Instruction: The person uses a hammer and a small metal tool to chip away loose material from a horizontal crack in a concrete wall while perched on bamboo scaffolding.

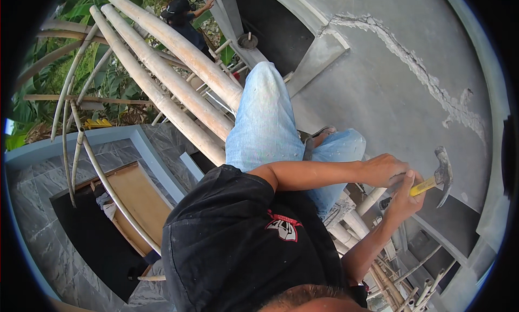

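at right of centre in the frame: right hand (404, 199) closed around the yellow handle of a claw hammer (437, 179), steel head raised toward the grey plastered wall (389, 90). left hand (385, 170) just beside it, fingers pinched narrow on something too small to make out, possibly a nail; cannot tell.

progress, as a judgement: work looks to be at an early or middle stage. no driven nail or finished fixing shows near the hammer; the wall carries a long rough patched crack (427, 74) running toward the upper right, unsmoothed.

surface and surroundings: person in black shirt and pale blue jeans sits high on a scaffold of thick bamboo poles (178, 90) running to the upper left. thinner bamboo pieces (394, 285) at lower right. below, at lower left, dark grey tiled floor (32, 204) and a wooden board (138, 196). green foliage at upper left; another person in a dark cap (178, 12) at upper centre.
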The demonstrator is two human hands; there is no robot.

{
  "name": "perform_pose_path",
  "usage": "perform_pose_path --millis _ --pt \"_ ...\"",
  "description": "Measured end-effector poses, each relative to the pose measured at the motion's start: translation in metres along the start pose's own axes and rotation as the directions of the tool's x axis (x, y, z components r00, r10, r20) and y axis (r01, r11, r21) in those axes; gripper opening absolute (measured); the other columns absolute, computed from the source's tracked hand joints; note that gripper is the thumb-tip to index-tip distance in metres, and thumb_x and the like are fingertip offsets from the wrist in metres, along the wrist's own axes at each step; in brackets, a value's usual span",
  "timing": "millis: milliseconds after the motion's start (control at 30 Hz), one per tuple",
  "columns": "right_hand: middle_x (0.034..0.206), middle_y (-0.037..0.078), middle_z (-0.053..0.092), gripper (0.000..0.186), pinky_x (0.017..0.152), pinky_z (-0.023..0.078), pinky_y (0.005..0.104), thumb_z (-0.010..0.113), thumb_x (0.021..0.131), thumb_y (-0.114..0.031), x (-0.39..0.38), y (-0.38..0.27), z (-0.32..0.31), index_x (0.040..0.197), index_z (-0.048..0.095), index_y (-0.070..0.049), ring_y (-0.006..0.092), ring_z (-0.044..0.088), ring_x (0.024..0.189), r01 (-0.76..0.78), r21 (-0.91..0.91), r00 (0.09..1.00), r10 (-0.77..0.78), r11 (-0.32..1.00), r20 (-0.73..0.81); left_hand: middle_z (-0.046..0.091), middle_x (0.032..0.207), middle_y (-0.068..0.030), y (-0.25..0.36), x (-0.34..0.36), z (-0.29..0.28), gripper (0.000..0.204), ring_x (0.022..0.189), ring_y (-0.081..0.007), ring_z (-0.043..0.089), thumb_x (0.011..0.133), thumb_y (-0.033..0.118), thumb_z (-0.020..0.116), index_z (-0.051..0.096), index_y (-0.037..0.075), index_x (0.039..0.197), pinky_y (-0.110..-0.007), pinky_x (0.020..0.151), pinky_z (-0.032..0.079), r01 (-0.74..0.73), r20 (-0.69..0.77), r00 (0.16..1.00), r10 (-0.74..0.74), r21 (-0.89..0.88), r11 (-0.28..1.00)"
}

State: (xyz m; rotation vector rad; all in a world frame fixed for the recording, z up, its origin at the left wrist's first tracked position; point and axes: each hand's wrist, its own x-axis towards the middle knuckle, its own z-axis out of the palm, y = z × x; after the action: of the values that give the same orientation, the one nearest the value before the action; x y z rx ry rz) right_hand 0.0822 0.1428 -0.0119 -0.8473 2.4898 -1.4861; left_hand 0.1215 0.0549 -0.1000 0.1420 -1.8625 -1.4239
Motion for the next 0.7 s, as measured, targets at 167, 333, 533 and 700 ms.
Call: perform_pose_path --millis 167,333,533,700 --pt "0.076 -0.002 0.060 0.020 0.060 0.040 0.0189 0.074 0.088 -0.016 -0.008 0.025 -0.001 0.094 0.064 0.001 0.0040 0.050 0.068 -0.085 0.127 0.995 0.091 0.988 -0.036 0.070 0.089 -0.0137 0.007 0.000 -0.003 0.025 0.073 -0.0336 0.067 0.086 0.005 0.062 0.064 0.004 0.110 -0.038 0.063 0.053 -0.007 0.034 0.999 0.008 -0.028 1.000" --pt "0.077 -0.001 0.062 0.017 0.063 0.044 0.0204 0.073 0.088 -0.011 -0.018 0.030 -0.005 0.093 0.063 0.002 0.0047 0.053 0.071 -0.011 0.230 0.988 0.046 0.973 -0.145 0.072 0.097 -0.0128 0.008 -0.007 0.007 0.023 0.082 -0.0204 0.071 0.090 0.002 0.062 0.063 -0.001 0.112 -0.031 0.075 0.056 0.137 0.060 0.990 -0.128 -0.180 0.974" --pt "0.078 0.000 0.065 0.015 0.062 0.044 0.0207 0.070 0.091 -0.013 -0.020 0.041 -0.015 0.091 0.066 0.002 0.0046 0.053 0.070 0.119 0.198 0.980 -0.084 0.973 -0.180 0.069 0.105 -0.0103 0.019 0.000 0.009 0.023 0.090 -0.0160 0.067 0.094 0.006 0.062 0.063 -0.004 0.115 -0.029 0.082 0.055 0.344 0.102 0.924 -0.369 -0.643 0.684" --pt "0.075 -0.001 0.063 0.017 0.059 0.042 0.0206 0.069 0.092 -0.016 -0.017 0.037 -0.011 0.092 0.066 0.001 0.0039 0.051 0.066 0.096 0.360 0.984 -0.034 0.928 -0.176 0.069 0.097 -0.0092 0.022 0.017 0.005 0.016 0.085 -0.0137 0.065 0.093 0.007 0.063 0.064 -0.001 0.108 -0.028 0.078 0.056 0.403 0.087 0.878 -0.471 -0.665 0.629"
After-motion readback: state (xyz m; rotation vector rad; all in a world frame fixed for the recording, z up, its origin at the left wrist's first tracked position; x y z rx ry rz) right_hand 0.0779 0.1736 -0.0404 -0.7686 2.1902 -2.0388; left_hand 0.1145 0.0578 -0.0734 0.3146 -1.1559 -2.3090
